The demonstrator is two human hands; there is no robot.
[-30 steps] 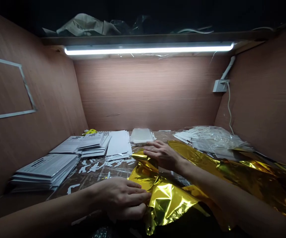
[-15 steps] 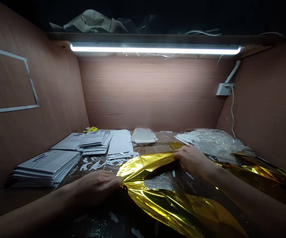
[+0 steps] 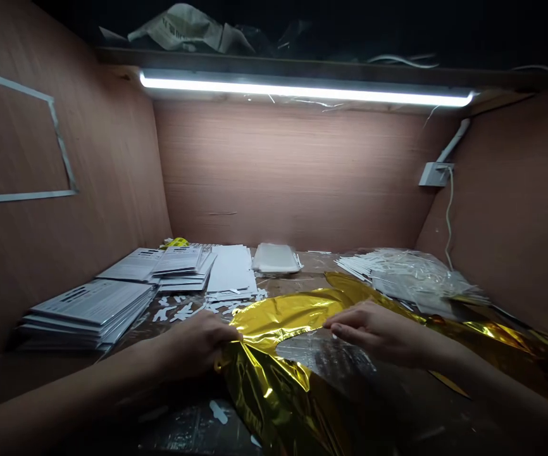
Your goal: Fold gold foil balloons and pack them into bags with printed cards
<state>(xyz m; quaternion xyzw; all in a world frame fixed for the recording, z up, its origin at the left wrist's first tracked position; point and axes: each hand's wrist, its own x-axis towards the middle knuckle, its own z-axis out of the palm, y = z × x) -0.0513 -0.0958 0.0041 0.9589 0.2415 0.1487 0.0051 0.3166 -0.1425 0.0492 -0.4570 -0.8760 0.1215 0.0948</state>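
Observation:
Shiny gold foil point(image 3: 297, 310) lies in a curved, creased shape over the dark table, one part stretching up and right, another hanging toward the bottom edge. At its left end my left hand point(image 3: 195, 345) is closed on a gathered part of it. My right hand point(image 3: 373, 329) pinches the lower edge of the upper part, with thumb and fingers pressed together. More gold foil point(image 3: 492, 345) lies beyond my right forearm, partly hidden by it.
Stacks of printed packets point(image 3: 96, 304) stand at the left, beside white sheets point(image 3: 231, 269) and small white cut pieces point(image 3: 174, 310). Clear bags point(image 3: 276, 258) lie at the back. White sticks and plastic point(image 3: 411, 275) are heaped at the right, below a socket box point(image 3: 436, 174).
My right hand has moved down and slightly left along the foil, from its upper edge to its lower one. The lower part of the foil has swung left and down.

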